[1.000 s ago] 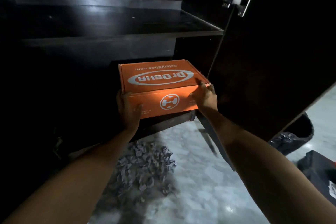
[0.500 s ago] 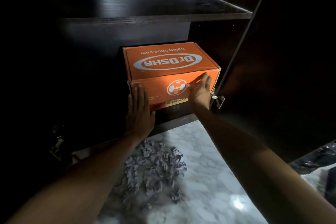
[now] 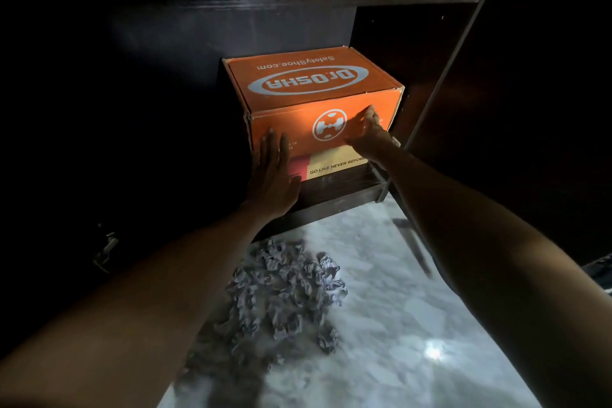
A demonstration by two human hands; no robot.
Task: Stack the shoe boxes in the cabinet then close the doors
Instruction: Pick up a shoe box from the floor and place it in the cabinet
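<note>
Head view: the orange shoe box (image 3: 318,103) sits on the bottom shelf (image 3: 337,195) of the dark cabinet (image 3: 231,26), at about 12 o'clock in the frame, tucked toward the right-hand wall. A second ago it hung out over the shelf's front edge with fingers wrapped round its corners; now it is pushed well back. Both grips have let go. The left hand (image 3: 273,179) lies flat, fingers straight, against the box's front face at its 7 o'clock corner. The right hand (image 3: 364,131) is also opened out, fingers pressing the front face beside the round logo at 4 o'clock. I judge this box as good as placed, with the doors not yet closed.

Hard to read: the cabinet's left half is almost black, so I cannot tell whether other boxes stand there. Only a metal hinge (image 3: 106,250) glints at 9 o'clock. The open right door (image 3: 530,93) runs out of frame at 2 o'clock. A heap of crumpled grey paper (image 3: 284,291) lies on the marble floor (image 3: 397,325) at 6 o'clock.
</note>
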